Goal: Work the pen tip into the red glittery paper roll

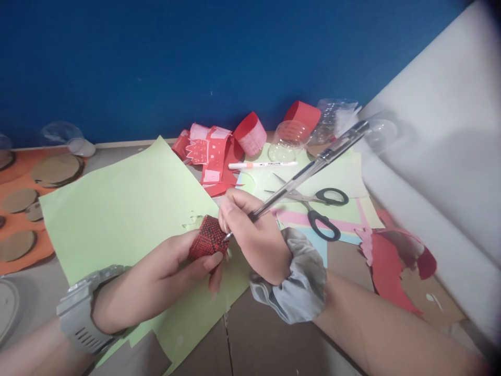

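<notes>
Pinched in my left hand [188,261] is a small red paper piece [209,237] covered with a black crosshatch pattern; it looks curved or folded, and its underside is hidden. My right hand [254,230] grips a clear-barrelled black pen [305,175], whose tip rests at the right side of the red paper. Under both hands lies a large light green paper sheet [117,219]. A grey watch [86,308] is on the left wrist, and a grey scrunchie [297,282] on the right.
Black-handled scissors [313,198] lie open on coloured sheets beyond my right hand, near a white marker [262,165]. Red paper pieces [217,151] and clear plastic cups [287,141] stand along the blue wall. Torn red paper [395,261] is at right, cardboard discs [57,168] at left.
</notes>
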A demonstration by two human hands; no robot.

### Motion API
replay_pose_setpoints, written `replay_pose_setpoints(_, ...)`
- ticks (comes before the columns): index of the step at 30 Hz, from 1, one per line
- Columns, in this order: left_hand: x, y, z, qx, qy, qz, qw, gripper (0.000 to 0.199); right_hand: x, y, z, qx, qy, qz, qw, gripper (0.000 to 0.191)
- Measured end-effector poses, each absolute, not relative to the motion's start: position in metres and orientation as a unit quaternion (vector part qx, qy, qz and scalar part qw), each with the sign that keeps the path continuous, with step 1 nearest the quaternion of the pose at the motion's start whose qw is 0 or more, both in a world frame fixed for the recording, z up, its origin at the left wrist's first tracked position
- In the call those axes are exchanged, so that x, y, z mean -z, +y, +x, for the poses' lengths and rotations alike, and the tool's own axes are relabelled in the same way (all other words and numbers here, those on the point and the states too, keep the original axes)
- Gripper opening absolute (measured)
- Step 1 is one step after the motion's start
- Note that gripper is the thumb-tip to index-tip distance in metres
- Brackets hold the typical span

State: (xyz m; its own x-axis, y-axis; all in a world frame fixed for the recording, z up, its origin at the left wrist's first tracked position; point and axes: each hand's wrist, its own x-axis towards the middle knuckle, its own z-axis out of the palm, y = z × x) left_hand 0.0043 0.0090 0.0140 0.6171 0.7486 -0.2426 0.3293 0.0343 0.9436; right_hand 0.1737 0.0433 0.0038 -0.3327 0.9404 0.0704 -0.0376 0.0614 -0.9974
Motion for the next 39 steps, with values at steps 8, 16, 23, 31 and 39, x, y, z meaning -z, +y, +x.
replay_pose_setpoints(8, -0.0072, 0.0073, 0.0022, -0.179, 0.385, 0.681, 0.597, 0.03, -0.0035, 0.0444, 0.1749, -0.557, -0.598, -0.387, 0.427, 0.035)
replay_pose_setpoints(16, -0.0083, 0.0082, 0.001, -0.178, 0.381, 0.677, 0.604, 0.03, -0.004, 0.0445, 0.1738, -0.561, -0.596, -0.387, 0.425, 0.035)
replay_pose_setpoints(23, -0.007, 0.0077, 0.0004, -0.177, 0.378, 0.675, 0.609, 0.029, -0.0034, 0.0436, 0.1742, -0.569, -0.596, -0.384, 0.417, 0.035)
replay_pose_setpoints(31, -0.0093, 0.0097, 0.0018, -0.174, 0.377, 0.674, 0.612, 0.031, -0.0046, 0.0436, 0.1742, -0.577, -0.596, -0.376, 0.413, 0.033)
replay_pose_setpoints(39, -0.0081, 0.0077, 0.0006, -0.173, 0.382, 0.676, 0.606, 0.031, -0.0026, 0.0431, 0.1737, -0.575, -0.598, -0.38, 0.409, 0.033)
